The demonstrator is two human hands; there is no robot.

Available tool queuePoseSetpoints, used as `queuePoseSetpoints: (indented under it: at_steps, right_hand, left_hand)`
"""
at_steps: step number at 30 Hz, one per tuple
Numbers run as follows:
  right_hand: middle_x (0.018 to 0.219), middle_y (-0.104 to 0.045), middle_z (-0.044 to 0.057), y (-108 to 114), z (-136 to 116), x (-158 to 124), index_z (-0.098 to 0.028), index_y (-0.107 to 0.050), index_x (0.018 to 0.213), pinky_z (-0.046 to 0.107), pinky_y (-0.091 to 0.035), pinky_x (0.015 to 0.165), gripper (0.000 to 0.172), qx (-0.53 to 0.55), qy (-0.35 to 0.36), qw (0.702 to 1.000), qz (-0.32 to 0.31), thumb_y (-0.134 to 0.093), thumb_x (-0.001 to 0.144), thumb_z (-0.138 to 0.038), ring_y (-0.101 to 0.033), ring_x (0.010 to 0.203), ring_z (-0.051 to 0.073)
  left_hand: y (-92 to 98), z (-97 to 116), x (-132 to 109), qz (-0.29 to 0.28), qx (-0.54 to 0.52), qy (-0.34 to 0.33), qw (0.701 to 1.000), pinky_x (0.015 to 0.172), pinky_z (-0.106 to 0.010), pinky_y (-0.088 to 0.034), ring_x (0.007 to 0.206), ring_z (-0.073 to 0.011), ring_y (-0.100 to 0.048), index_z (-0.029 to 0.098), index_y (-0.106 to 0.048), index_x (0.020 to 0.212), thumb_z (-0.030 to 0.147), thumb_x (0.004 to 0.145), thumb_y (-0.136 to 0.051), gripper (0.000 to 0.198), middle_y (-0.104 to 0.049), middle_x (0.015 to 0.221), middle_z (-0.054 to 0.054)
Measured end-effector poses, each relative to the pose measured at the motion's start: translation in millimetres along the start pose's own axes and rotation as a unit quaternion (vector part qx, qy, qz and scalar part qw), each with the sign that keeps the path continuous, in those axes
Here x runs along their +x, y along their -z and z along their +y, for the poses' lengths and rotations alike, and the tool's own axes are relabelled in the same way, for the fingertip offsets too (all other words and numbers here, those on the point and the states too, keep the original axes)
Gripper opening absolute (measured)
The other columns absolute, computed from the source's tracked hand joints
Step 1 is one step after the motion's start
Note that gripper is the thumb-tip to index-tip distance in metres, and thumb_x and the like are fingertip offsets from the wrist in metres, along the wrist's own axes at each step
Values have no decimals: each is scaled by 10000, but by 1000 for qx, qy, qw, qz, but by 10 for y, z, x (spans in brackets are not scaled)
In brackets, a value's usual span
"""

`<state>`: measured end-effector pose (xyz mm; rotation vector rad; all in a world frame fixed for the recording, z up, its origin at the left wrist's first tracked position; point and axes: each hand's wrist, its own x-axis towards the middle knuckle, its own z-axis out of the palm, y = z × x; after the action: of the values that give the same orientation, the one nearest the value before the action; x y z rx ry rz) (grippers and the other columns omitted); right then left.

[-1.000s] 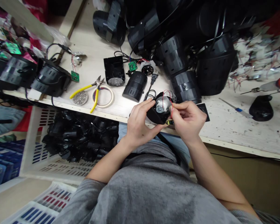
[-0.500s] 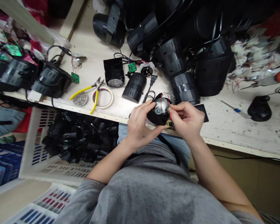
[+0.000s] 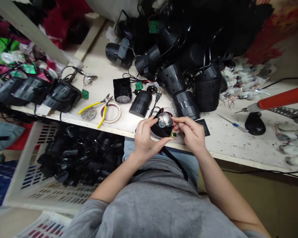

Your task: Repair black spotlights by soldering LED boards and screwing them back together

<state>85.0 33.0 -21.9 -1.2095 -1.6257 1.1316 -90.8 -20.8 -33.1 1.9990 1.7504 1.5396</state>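
Item: black housing (image 3: 156, 131), one, to the right of the yellow-handled cutters (image 3: 106, 99) and slightly nearer the person. Dark plastic, open upward; whether it rests on the worktable (image 3: 238, 143) or is held above it, I cannot tell. Fitted in the opening: silver-grey motor (image 3: 163, 120), round-bodied, its face markings too small to read. Thin red wires (image 3: 174, 124) loop above the motor and run down the side away from the cutters. Small yellow-and-dark part (image 3: 174, 134), at the wires' lower end; fine detail unclear.

Left hand (image 3: 148, 138): on the cutters' side of the housing, grasping it, fingers at the rim, thumb tip at the small part. Right hand (image 3: 193, 135): farther right of the cutters, thumb and forefinger pinching the red wires.

Also listed: slotted black half-shell (image 3: 141, 103), right of the cutters; two-pronged plug (image 3: 158, 96), farther right of them; pale ring (image 3: 118, 115), partly beneath them.
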Motion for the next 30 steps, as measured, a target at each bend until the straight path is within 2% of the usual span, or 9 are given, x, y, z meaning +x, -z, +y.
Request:
queuePoseSetpoints:
  at_steps: [3, 6, 9, 12, 14, 17, 21, 26, 30]
  right_hand:
    - [873, -727, 27, -11, -15, -9, -205, -737, 1083, 301, -562, 672, 271, -45, 32, 998, -12, -510, 956, -278, -680, 716, 159]
    - [968, -716, 51, -60, -6, -33, -196, -714, 1095, 303, -574, 706, 206, -136, 111, 984, 10, -583, 944, -247, -676, 765, 163]
    - [1025, -703, 79, -111, 21, -62, -186, -681, 1131, 317, -591, 778, 201, -200, 187, 962, 21, -586, 955, -190, -692, 871, 182]
    - [1052, -692, 101, -138, 40, -79, -172, -657, 1181, 337, -594, 835, 227, -227, 233, 945, 17, -624, 963, -224, -692, 967, 208]
    - [1043, -690, 103, -153, 45, -81, -166, -649, 1198, 340, -594, 841, 262, -233, 245, 941, 17, -659, 953, -257, -690, 984, 216]
    - [1007, -698, 88, -184, 50, -72, -178, -652, 1163, 326, -588, 811, 206, -248, 250, 935, 39, -634, 964, -230, -695, 939, 204]
    - [890, -706, 56, -228, 70, -47, -186, -655, 1001, 294, -549, 731, 94, -288, 262, 918, 73, -562, 988, -173, -685, 807, 176]
    - [773, -673, 45, -233, 92, -20, -187, -633, 874, 296, -488, 679, 159, -314, 265, 909, 75, -535, 999, -175, -634, 716, 173]
    - [728, -637, 38, -231, 92, -4, -197, -623, 823, 316, -437, 661, 208, -326, 248, 911, 55, -513, 998, -170, -598, 697, 178]
  left_hand:
    - [-79, -33, -73, 16, 16, 4, 1000, 897, -446, -587, 1063, -279, -677, 158, -553, 1187, 650, 780, -779, 677, -669, 1112, -145]
    - [-123, -66, -166, 22, 28, 3, 999, 880, -432, -581, 1038, -274, -669, 147, -545, 1156, 643, 821, -741, 630, -650, 1067, -141]
    - [-49, -95, -213, -19, 28, 6, 999, 856, -411, -572, 1010, -270, -662, 151, -557, 1103, 627, 854, -717, 561, -650, 1029, -127]
    - [101, -151, -153, -80, 1, 15, 997, 820, -367, -561, 953, -231, -664, 166, -587, 1053, 470, 976, -611, 314, -667, 977, -94]
    - [171, -208, -55, -90, -13, 28, 995, 796, -330, -559, 901, -194, -666, 174, -607, 1056, 325, 1024, -527, 174, -676, 947, -73]
    - [166, -294, 125, -89, -23, 21, 996, 790, -300, -567, 887, -167, -670, 182, -631, 1086, 230, 1021, -514, 142, -686, 970, -64]
    - [44, -368, 297, -112, -39, -51, 992, 851, -310, -576, 960, -173, -676, 185, -653, 1058, 199, 1009, -533, 131, -688, 1001, -70]
    - [-22, -453, 386, -139, -24, -102, 985, 768, -292, -551, 855, -168, -643, 185, -625, 946, 217, 1000, -566, 86, -655, 885, -44]
    - [-18, -498, 422, -169, -14, -109, 979, 756, -283, -540, 836, -166, -620, 189, -607, 931, 215, 1015, -533, 115, -635, 887, -49]
